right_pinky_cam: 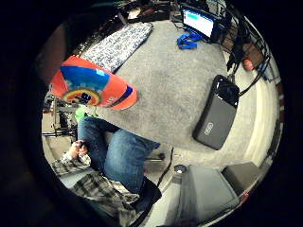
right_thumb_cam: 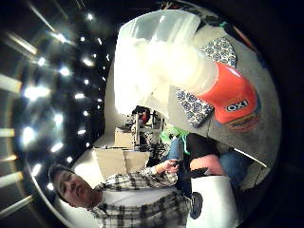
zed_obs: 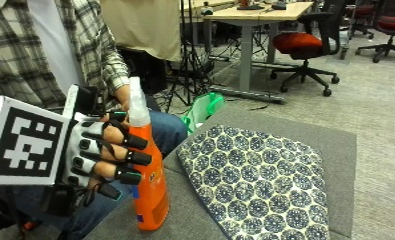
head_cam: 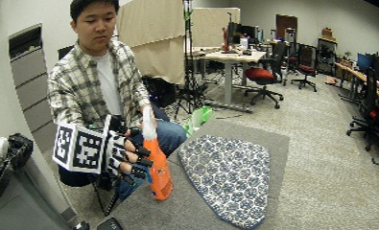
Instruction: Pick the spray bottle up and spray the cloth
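right hand (zed_obs: 100, 155): fingers curled round bottle (zed_obs: 148, 192) | bottle: upright, seemingly on surface (zed_obs: 330, 142) | cloth (zed_obs: 257, 185): just beside bottle

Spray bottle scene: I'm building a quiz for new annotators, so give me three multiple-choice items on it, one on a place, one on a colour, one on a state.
1. Where does the patterned cloth lie?
A. flat on the grey table
B. over a chair
C. on the person's lap

2. What colour is the body of the spray bottle?
A. green
B. orange
C. black

3. What is the gloved right hand doing?
A. resting flat on the cloth
B. hanging idle
C. gripping the bottle

Key: 1 A, the cloth is spread on the tabletop beside the bottle. 2 B, orange body under a pale sprayer top. 3 C, fingers are curled round the bottle's upper part.
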Action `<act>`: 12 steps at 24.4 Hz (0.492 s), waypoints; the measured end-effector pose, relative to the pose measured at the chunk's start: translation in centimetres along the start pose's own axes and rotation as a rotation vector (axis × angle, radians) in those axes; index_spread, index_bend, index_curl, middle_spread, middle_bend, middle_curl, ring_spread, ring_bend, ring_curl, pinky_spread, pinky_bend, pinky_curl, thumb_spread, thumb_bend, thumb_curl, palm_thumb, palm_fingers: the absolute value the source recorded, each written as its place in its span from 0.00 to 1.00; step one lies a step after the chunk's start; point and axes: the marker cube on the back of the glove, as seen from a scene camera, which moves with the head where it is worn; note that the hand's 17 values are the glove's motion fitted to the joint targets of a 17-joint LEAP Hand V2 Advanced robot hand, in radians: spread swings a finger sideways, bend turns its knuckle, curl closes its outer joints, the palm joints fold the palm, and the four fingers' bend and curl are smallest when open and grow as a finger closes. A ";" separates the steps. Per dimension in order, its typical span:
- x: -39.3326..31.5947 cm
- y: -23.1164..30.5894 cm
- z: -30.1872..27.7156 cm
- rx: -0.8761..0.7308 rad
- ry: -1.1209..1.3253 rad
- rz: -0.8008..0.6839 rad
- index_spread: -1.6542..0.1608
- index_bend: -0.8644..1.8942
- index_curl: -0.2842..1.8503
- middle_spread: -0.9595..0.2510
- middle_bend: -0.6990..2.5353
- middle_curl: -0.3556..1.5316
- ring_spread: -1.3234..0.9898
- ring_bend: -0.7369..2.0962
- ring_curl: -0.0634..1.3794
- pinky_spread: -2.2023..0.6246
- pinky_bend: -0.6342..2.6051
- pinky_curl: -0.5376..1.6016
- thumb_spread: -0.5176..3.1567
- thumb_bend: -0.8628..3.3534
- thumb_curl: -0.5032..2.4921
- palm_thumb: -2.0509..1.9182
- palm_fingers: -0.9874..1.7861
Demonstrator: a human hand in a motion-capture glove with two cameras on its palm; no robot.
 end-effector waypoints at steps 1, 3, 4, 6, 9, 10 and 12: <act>-2.3 -0.7 -0.4 -0.011 0.031 -0.028 0.76 0.38 0.28 0.78 0.29 0.35 0.61 0.39 0.22 0.85 0.33 0.35 0.41 0.20 0.31 0.70 0.48; -3.4 -1.4 -0.4 -0.016 0.036 -0.050 0.77 0.37 0.28 0.78 0.29 0.35 0.61 0.39 0.22 0.85 0.33 0.35 0.41 0.20 0.31 0.70 0.49; -3.4 -1.7 -0.3 -0.016 0.028 -0.055 0.77 0.38 0.28 0.78 0.29 0.35 0.60 0.39 0.22 0.85 0.33 0.35 0.41 0.20 0.31 0.70 0.49; -3.3 -2.1 0.0 -0.017 0.008 -0.064 0.77 0.38 0.28 0.78 0.29 0.36 0.60 0.39 0.23 0.85 0.32 0.35 0.41 0.20 0.32 0.70 0.50; -3.1 -2.6 0.5 -0.017 -0.026 -0.081 0.77 0.38 0.28 0.78 0.29 0.36 0.59 0.39 0.23 0.85 0.32 0.35 0.40 0.20 0.32 0.71 0.52; -3.1 -2.8 0.6 -0.017 -0.035 -0.087 0.77 0.38 0.28 0.78 0.30 0.36 0.59 0.39 0.23 0.85 0.31 0.35 0.40 0.20 0.32 0.71 0.52; -3.1 -3.1 0.9 -0.019 -0.047 -0.098 0.77 0.38 0.28 0.78 0.30 0.36 0.58 0.39 0.23 0.85 0.31 0.35 0.40 0.20 0.32 0.71 0.53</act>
